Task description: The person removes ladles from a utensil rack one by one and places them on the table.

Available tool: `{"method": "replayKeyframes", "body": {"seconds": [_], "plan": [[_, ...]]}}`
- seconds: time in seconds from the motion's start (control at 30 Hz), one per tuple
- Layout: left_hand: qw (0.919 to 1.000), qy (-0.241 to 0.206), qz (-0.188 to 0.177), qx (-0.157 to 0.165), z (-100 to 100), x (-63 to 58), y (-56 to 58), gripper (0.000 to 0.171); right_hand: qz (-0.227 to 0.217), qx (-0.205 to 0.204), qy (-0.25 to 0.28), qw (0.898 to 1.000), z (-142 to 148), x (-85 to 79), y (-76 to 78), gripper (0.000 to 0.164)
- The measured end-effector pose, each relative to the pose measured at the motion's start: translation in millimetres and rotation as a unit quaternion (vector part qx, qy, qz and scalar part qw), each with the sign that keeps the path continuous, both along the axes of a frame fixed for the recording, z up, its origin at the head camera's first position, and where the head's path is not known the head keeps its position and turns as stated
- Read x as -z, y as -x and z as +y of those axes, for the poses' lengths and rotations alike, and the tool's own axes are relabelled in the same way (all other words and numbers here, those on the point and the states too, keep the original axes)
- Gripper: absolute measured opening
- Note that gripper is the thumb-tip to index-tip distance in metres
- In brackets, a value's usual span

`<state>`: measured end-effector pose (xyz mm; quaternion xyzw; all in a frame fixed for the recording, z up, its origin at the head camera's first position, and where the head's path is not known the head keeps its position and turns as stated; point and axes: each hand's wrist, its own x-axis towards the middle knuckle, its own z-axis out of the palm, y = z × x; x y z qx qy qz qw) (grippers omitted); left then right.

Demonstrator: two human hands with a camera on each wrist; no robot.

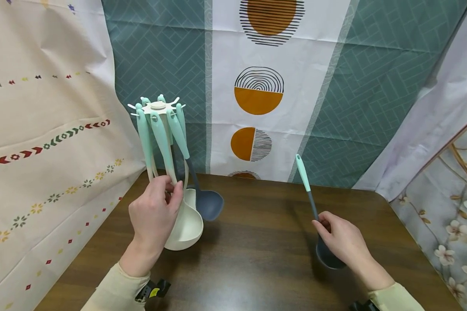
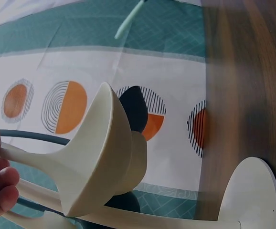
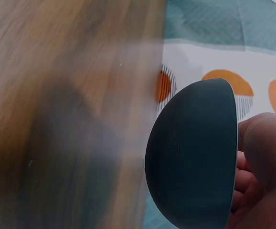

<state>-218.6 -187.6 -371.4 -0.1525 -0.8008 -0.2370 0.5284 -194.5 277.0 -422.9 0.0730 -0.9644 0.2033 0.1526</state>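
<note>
A cream-coloured ladle (image 1: 184, 231) with a mint handle hangs on the utensil rack (image 1: 158, 106). My left hand (image 1: 155, 211) pinches the ladle low on its handle, just above the bowl. The left wrist view shows the cream bowl (image 2: 92, 148) tipped on its side beside the fingertips. Over to the right, my right hand (image 1: 344, 239) grips a dark blue ladle (image 1: 313, 205) by its stem, with the mint handle pointing up. Its rounded bowl (image 3: 190, 157) hangs over the table and partly hides the hand in the right wrist view.
Several more mint-handled utensils hang round the rack, including one with a dark blue bowl (image 1: 209, 205). The rack's white base (image 2: 252, 195) stands on the brown wooden table (image 1: 253, 242). A patterned curtain (image 1: 163, 52) rises behind the table's far edge.
</note>
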Motion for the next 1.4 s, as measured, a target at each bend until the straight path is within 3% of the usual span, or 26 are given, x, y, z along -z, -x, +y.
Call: {"method": "replayKeyframes", "body": {"seconds": [0.23,0.63,1.1,1.4], "plan": [[0.9995,-0.012,0.026,0.01,1.7,3.1,1.7,0.02,-0.022,0.013,-0.016,1.0,19.0,7.7,-2.6,0.013],[1.0,0.003,-0.001,0.009,2.4,1.6,-1.9,0.019,-0.046,0.04,-0.04,0.997,58.6,15.9,-7.9,0.014],[0.9995,-0.012,0.026,0.016,2.1,3.2,1.9,0.02,-0.074,0.07,-0.065,0.993,98.7,21.0,-9.2,0.017],[0.9998,0.0,0.014,0.013,3.4,0.6,-0.5,0.018,-0.12,0.089,-0.082,0.985,128.6,26.9,-10.2,0.022]]}}
